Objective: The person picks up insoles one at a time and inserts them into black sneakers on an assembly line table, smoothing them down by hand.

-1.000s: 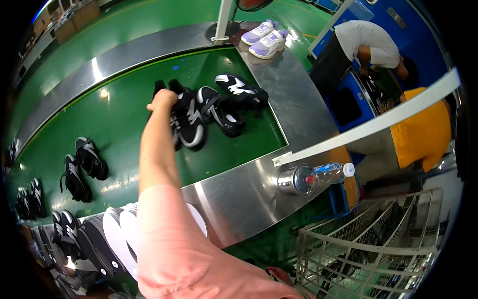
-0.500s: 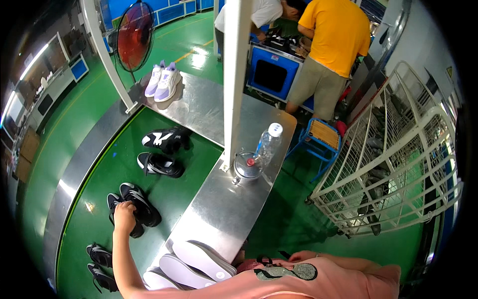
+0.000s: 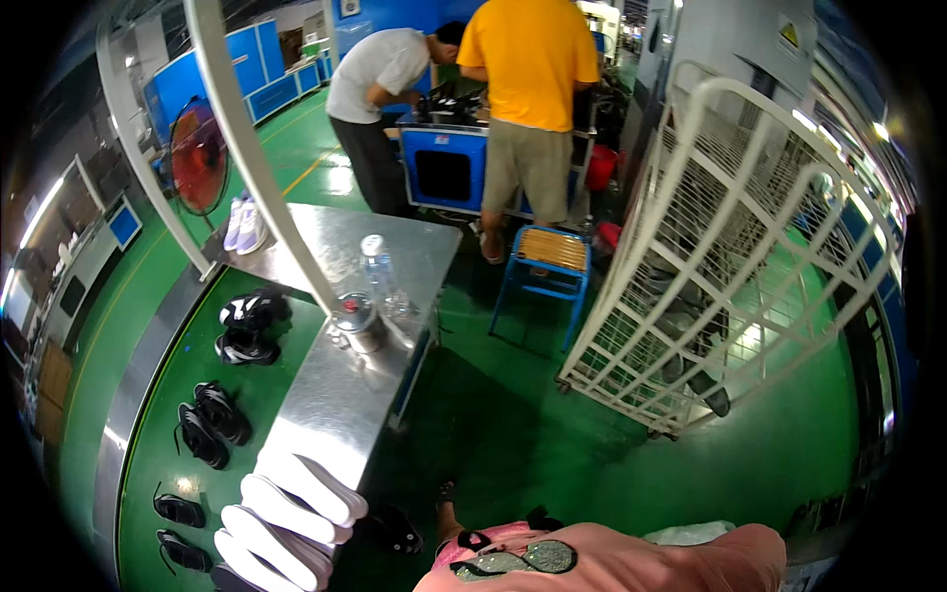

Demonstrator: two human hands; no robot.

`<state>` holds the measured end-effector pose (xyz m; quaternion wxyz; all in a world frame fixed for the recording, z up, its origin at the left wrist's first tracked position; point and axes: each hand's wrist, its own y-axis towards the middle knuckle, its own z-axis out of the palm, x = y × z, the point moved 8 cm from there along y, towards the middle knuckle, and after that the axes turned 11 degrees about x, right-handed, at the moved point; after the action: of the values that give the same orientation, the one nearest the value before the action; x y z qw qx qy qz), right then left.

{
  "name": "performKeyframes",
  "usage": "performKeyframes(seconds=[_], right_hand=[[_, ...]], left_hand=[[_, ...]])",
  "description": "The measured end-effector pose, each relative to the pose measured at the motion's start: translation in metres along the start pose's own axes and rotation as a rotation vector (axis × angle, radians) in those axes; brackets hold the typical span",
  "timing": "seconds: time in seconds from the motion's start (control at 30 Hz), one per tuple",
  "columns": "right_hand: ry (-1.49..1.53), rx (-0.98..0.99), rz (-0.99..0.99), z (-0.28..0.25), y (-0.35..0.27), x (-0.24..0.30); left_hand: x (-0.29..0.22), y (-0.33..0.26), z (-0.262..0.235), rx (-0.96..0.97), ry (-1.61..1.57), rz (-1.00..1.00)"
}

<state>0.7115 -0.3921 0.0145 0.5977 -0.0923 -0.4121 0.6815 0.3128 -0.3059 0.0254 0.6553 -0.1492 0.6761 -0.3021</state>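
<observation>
Neither of my hands shows now; only my pink top and part of my right sleeve are along the lower edge. White shoe insoles (image 3: pixel 286 513) lie in overlapping stacks on the near end of the metal table (image 3: pixel 330 395). To their left, black shoes (image 3: pixel 223 414) stand in pairs on the green conveyor belt (image 3: pixel 286 360). Farther along the belt are black-and-white shoes (image 3: pixel 247 345), and nearer me a separated pair of black shoes (image 3: pixel 182 511) with loose laces. On the table's far part stand a metal canister (image 3: pixel 361 331) with a red knob and a clear bottle (image 3: pixel 375 264).
White-and-lavender sneakers (image 3: pixel 252 232) stand at the far table corner by a red fan (image 3: pixel 197 163). A blue stool (image 3: pixel 548 252) and a white wire cart (image 3: pixel 681 286) holding dark shoes are to the right. Two people (image 3: pixel 533 74) work at a blue bench. A white post (image 3: pixel 252 148) rises beside the table.
My view has swung right, so the table and belt sit farther left. My left hand, previously on a black shoe, has left the picture, as has my right hand. The shoes remain on the belt.
</observation>
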Motion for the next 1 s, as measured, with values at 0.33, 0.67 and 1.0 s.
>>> performKeyframes(seconds=[0.33,0.67,1.0], right_hand=[[0.271,0.111,-0.078,0.027,-0.071,-0.122],[0.262,0.446,0.136,0.134,0.000,-0.115],[-0.447,0.078,0.542,0.268,0.210,-0.130]], left_hand=[[0.030,-0.088,0.075,-0.041,-0.176,-0.054],[0.174,-0.272,0.052,-0.196,-0.530,-0.103],[0.364,-0.446,0.040,-0.157,-0.867,0.109]])
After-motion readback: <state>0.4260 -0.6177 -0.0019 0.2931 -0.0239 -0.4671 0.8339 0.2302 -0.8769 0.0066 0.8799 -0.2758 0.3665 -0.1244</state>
